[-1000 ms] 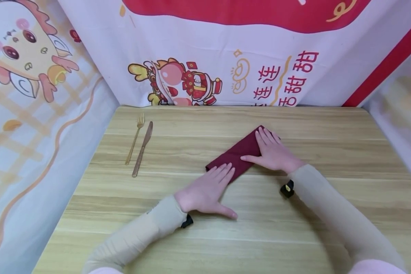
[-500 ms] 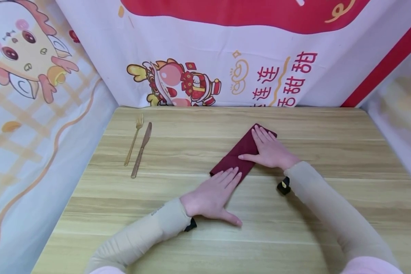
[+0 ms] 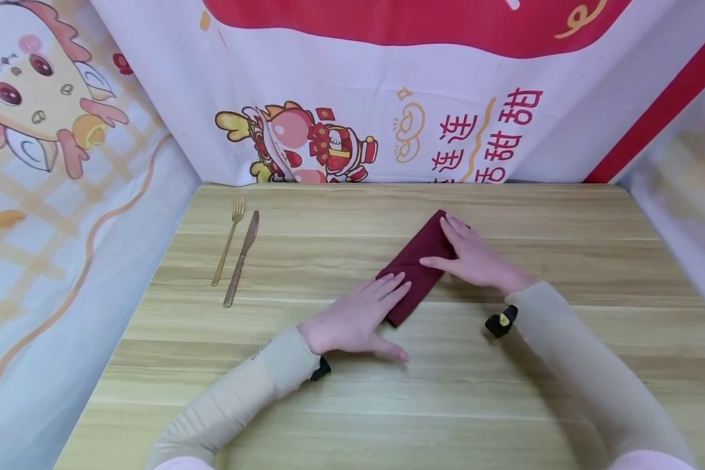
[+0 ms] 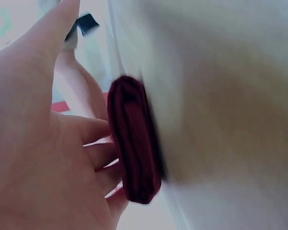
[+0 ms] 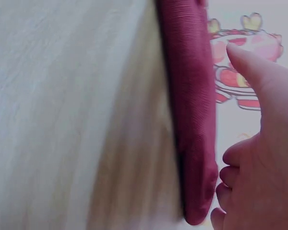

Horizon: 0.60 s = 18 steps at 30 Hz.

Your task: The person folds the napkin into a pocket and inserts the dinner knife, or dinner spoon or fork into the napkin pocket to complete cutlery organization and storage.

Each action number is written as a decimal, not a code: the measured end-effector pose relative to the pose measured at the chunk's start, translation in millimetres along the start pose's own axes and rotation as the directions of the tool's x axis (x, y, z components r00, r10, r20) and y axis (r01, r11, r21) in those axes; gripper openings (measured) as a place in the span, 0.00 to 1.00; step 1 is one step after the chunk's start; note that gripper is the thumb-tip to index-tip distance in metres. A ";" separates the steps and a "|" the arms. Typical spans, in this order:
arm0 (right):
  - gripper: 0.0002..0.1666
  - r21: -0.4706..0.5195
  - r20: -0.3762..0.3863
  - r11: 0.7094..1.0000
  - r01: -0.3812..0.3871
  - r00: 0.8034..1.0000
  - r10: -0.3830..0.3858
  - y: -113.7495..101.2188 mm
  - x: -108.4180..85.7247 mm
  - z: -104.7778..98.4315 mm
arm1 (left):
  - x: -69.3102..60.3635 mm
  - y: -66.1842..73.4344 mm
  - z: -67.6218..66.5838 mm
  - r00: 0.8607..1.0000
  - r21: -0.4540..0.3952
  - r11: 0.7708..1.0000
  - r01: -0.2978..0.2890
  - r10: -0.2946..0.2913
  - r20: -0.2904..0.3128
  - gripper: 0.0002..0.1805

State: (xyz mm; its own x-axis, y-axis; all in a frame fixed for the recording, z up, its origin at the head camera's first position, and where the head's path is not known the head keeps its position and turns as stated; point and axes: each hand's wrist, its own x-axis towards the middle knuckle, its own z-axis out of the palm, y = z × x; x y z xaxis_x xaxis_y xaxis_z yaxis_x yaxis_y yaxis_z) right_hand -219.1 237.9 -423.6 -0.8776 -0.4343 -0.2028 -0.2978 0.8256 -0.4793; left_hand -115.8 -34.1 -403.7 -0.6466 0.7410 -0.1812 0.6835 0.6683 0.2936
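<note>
A dark red cloth napkin [image 3: 420, 264], folded into a flat strip of several layers, lies slantwise on the table. Over its near-left end reaches my left hand [image 3: 352, 320], fingers straight and thumb spread away. My right hand [image 3: 478, 258] is at the far-right end, its thumb apart from the other fingers. In the left wrist view the napkin's layered end [image 4: 134, 139] shows beside the fingertips. The right wrist view shows its long folded edge [image 5: 192, 115] and the fingers close beside it; whether they touch cannot be told.
A gold fork [image 3: 230, 241] and a copper-coloured knife [image 3: 242, 261] lie side by side at the left of the wooden table [image 3: 305, 228]. A printed white and red cloth [image 3: 352, 85] hangs behind the far edge, with another printed cloth [image 3: 47, 215] along the left.
The napkin has turned steeper and shifted slightly right. My left hand first moved right, then drew back left, uncovering the near corner. My right hand has slid a little right.
</note>
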 end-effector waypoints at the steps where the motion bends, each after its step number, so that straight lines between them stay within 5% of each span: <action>1: 0.69 0.016 -0.008 1.000 -0.004 1.000 0.004 0.4 -3.7 -2.6 | 0.7 -2.3 -1.0 1.000 -0.004 1.000 0.001 -0.001 -0.005 0.65; 10: 0.72 -0.007 0.037 0.999 -0.045 0.998 0.046 -3.0 -28.3 -3.8 | 4.6 -13.4 -1.0 0.999 -0.048 0.998 0.027 -0.025 0.035 0.67; 18: 0.70 -0.013 0.029 0.999 -0.049 0.998 0.049 1.1 -15.5 5.6 | 5.1 -8.8 1.9 0.997 -0.001 1.000 0.022 -0.022 0.078 0.69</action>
State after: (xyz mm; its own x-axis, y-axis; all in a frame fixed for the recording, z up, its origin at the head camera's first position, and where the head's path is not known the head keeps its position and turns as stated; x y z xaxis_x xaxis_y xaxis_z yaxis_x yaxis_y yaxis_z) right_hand -203.7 243.6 -425.7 -0.8800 -0.4033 -0.2508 -0.2593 0.8504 -0.4578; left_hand -124.4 -36.0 -408.9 -0.6331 0.7290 -0.2602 0.6686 0.6844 0.2906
